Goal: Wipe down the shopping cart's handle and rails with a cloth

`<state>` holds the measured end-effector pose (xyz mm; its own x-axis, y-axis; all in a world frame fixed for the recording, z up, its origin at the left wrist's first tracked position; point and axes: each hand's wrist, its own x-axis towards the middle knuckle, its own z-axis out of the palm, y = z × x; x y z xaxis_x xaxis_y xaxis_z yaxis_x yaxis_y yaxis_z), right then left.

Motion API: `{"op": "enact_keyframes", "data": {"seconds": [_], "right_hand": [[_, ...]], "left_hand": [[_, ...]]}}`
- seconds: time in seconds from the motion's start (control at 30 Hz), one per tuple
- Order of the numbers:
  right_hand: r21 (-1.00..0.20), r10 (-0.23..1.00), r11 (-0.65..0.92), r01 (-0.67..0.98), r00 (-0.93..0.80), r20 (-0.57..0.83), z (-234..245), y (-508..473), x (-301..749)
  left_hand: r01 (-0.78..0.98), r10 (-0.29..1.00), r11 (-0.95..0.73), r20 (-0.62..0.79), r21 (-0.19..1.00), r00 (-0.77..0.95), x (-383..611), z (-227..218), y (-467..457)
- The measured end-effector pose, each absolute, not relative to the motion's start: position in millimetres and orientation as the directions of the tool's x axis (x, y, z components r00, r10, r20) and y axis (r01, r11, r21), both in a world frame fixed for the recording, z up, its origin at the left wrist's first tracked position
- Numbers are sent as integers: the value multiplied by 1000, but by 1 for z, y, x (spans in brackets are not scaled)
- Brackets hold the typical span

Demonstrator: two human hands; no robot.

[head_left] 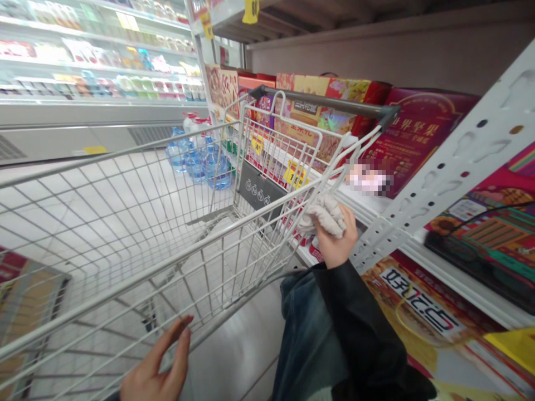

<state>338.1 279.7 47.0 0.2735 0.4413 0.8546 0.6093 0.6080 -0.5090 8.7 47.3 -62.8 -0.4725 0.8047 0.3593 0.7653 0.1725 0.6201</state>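
Beige crumpled cloth (324, 214) was clamped in the right hand (332, 242), fingers closed around it beside the rim of a wire shopping cart (167, 268); the left hand (154, 365) was open, fingers apart, near the cart's lower side, with boxed gift sets (418, 139) shelved alongside and bottled water (196, 164) beyond the cart

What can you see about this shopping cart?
The shopping cart is a deep basket of crossed silver-grey metal wires. At its far end is a dark grey push handle, and a black plate with small round symbols sits on the wires below. The cart stands beside a white metal shelf. The right hand, gripping a crumpled beige cloth, is at its side rim. The left hand is by the near rim, but I cannot tell if it touches.
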Motion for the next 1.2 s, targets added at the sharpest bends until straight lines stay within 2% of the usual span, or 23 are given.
{"op": "enact_keyframes", "data": {"seconds": [0.23,0.5,0.57,0.77,0.87,1.0,1.1,1.2], "right_hand": [[-581,618,581,570,155,771,-15,263,332],[-523,469,616,589,259,844,36,270,333],[-538,477,625,565,269,837,33,274,332],[-600,623,584,547,171,763,-15,263,327],[-569,561,608,553,207,802,-7,255,324],[-508,453,641,575,252,855,33,255,321],[-479,443,651,588,218,870,43,257,318],[-479,469,659,579,182,864,26,250,310]], "left_hand": [[767,812,174,350,618,-467,7,-64,47],[769,817,183,341,613,-466,7,-64,46],[759,814,178,340,627,-472,7,-64,47],[750,807,173,344,639,-479,5,-65,48],[754,815,161,346,637,-466,5,-65,47],[749,813,155,348,644,-467,5,-65,46],[748,806,162,351,644,-477,6,-66,47],[762,806,162,361,627,-469,5,-68,47]]}}
